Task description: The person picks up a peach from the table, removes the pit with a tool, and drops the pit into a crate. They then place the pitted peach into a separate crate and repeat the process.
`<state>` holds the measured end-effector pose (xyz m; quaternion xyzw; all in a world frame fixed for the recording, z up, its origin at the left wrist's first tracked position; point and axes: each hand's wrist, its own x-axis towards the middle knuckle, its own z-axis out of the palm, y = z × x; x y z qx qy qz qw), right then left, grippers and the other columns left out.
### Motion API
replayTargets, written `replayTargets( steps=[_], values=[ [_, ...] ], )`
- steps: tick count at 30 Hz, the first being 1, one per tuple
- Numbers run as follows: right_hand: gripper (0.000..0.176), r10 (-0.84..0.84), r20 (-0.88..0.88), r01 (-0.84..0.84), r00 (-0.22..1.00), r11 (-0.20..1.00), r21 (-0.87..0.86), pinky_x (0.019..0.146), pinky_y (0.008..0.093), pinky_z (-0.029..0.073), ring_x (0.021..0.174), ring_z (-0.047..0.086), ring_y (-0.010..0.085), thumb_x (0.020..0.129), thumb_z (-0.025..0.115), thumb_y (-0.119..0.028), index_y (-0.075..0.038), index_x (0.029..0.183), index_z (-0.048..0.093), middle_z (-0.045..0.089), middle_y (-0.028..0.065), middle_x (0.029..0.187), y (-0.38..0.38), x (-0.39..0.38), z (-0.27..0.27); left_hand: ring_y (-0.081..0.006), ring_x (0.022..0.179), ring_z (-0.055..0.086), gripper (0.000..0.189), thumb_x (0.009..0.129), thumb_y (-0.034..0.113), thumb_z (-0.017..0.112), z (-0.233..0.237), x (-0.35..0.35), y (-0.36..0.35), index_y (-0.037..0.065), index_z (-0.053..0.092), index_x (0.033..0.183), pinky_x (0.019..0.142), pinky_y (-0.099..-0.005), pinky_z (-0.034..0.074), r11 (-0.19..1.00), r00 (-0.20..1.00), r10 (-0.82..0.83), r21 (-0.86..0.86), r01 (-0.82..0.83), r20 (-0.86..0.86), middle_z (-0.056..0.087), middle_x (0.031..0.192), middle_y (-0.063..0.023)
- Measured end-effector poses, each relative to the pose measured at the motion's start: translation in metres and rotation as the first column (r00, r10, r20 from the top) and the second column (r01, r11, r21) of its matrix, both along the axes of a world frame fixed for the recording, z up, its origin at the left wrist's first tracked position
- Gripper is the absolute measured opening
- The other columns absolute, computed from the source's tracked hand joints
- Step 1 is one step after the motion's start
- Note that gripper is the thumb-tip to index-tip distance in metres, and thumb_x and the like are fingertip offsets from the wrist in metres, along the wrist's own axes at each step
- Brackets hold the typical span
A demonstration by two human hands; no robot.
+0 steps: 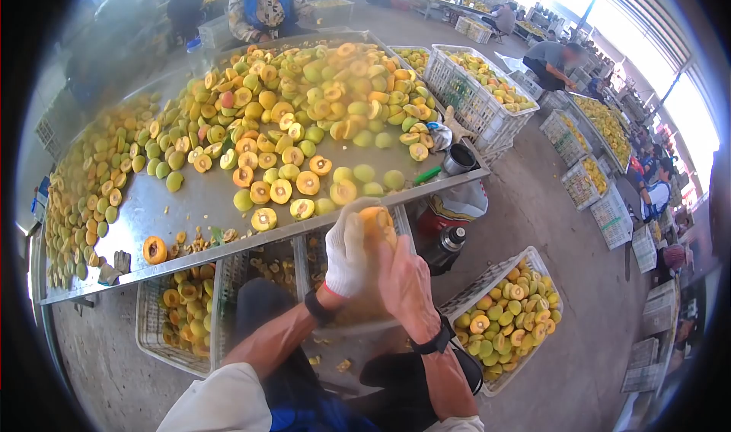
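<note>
In front of the metal table's near edge, my left hand (348,251), in a white glove, is closed around an orange-yellow peach (377,223). My bare right hand (406,286) meets it from the right, fingers bent against the fruit; any small tool in them is hidden. Just beyond my hands, halved peaches (308,182) lie on the table, several with the cut face and stone showing. A larger heap of green and yellow peaches (312,74) covers the far side. One dark-centred half (154,250) sits near the front left edge.
Crates of peaches stand below left (186,310) and right (506,318) of my legs. A dark flask (449,248) stands under the table corner, with a metal cup (459,159) and green-handled tool (428,175) above. Across the table is a person (266,9). Stacked crates (476,101) adjoin the table.
</note>
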<state>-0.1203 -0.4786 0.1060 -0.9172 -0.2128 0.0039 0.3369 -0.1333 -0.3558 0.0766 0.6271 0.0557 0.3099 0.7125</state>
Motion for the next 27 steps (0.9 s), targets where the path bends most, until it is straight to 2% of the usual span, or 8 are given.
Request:
replayTargets(
  steps=[4,7,16,19,22,27],
  values=[
    [0.032,0.004,0.010,-0.004,1.000,1.000,-0.018,0.070,0.0618,0.048,0.079,0.062,0.0564,0.107,0.048,-0.027,0.004,0.101,0.050,0.062,0.0353,0.076,-0.001,0.003,0.000,-0.0164,0.101,0.064,0.041,0.112,0.029,0.039,0.001,0.001,-0.003,-0.001,0.062,0.128,0.092,-0.0319,0.051,1.000,1.000,0.011,0.028,-0.011,-0.007,0.071,0.111,-0.0098],
    [0.031,0.020,0.055,-0.018,0.998,0.999,-0.038,0.065,0.0593,0.051,0.073,0.065,0.0529,0.106,0.053,-0.029,0.001,0.100,0.052,0.065,0.0312,0.073,-0.004,0.006,-0.005,-0.0166,0.099,0.065,0.038,0.112,0.027,0.041,0.001,0.002,-0.001,-0.001,0.061,0.129,0.090,-0.0318,0.052,0.995,1.000,-0.002,0.098,0.004,-0.025,0.071,0.110,-0.0111],
    [0.032,0.060,-0.024,-0.061,0.998,0.996,-0.070,0.068,0.0595,0.050,0.076,0.064,0.0546,0.106,0.053,-0.028,0.003,0.100,0.053,0.065,0.0339,0.076,-0.010,0.008,0.002,-0.0171,0.095,0.066,0.033,0.111,0.023,0.045,-0.010,0.005,-0.001,0.000,0.061,0.128,0.089,-0.0320,0.053,0.997,0.998,-0.054,0.051,0.055,-0.011,0.071,0.107,-0.0119],
    [0.034,0.095,-0.019,-0.096,0.995,0.994,-0.061,0.068,0.0593,0.051,0.077,0.065,0.0545,0.105,0.053,-0.029,0.004,0.098,0.055,0.065,0.0344,0.078,-0.013,0.011,-0.005,-0.0161,0.092,0.066,0.032,0.110,0.021,0.046,-0.013,0.005,-0.001,0.000,0.061,0.128,0.086,-0.0315,0.054,0.996,0.998,-0.067,0.061,0.067,-0.004,0.071,0.106,-0.0116],
    [0.036,0.082,-0.086,-0.089,0.993,0.993,-0.078,0.072,0.0600,0.050,0.081,0.064,0.0549,0.106,0.053,-0.031,0.004,0.097,0.057,0.065,0.0360,0.080,-0.012,0.009,0.001,-0.0147,0.088,0.066,0.032,0.110,0.021,0.045,-0.010,0.004,-0.001,0.000,0.062,0.126,0.082,-0.0309,0.054,0.992,0.996,-0.080,0.097,0.083,-0.034,0.071,0.103,-0.0109],
    [0.042,0.110,-0.175,-0.106,0.978,0.994,0.031,0.075,0.0589,0.049,0.087,0.062,0.0571,0.107,0.050,-0.033,0.006,0.095,0.061,0.065,0.0370,0.084,-0.018,0.014,-0.007,-0.0129,0.085,0.064,0.031,0.110,0.021,0.045,-0.010,0.005,0.000,0.000,0.064,0.123,0.080,-0.0301,0.054,0.991,0.991,-0.127,0.041,0.128,-0.032,0.071,0.100,-0.0097]
  ],
)
